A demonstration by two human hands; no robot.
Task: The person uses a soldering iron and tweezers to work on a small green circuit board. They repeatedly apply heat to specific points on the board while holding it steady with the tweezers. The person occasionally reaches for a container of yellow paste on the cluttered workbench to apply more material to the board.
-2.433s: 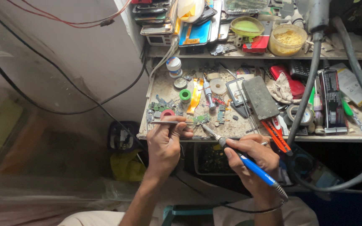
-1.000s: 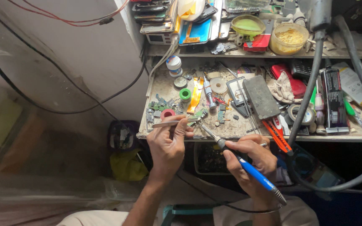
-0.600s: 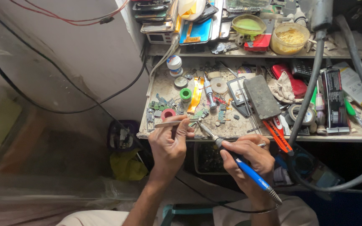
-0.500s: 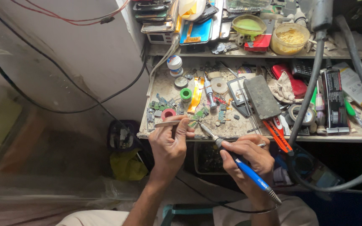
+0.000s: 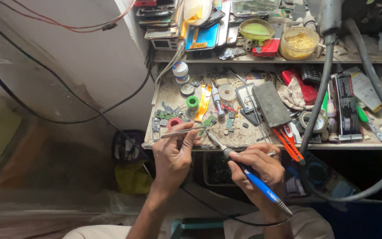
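Observation:
My left hand [image 5: 173, 155] grips metal tweezers [image 5: 183, 131] that lie roughly level, their tips pointing right toward a small green circuit board [image 5: 208, 122] at the front of the workbench [image 5: 244, 140]. My right hand [image 5: 259, 170] holds a blue-handled soldering iron [image 5: 253, 177] like a pen. Its metal tip angles up and left and meets the tweezer tips at the small board. The iron's cable runs down past my wrist.
The bench is crowded: a red tape ring [image 5: 173, 122], a green ring [image 5: 192, 102], a grey phone [image 5: 271, 104], orange-handled cutters [image 5: 288, 144], tape rolls. An upper shelf holds phones and a yellow bowl [image 5: 256, 29]. A thick grey hose [image 5: 319, 88] hangs at right.
Both hands have crept slightly toward the bench front. The tweezers and the iron tip stay together over the small board.

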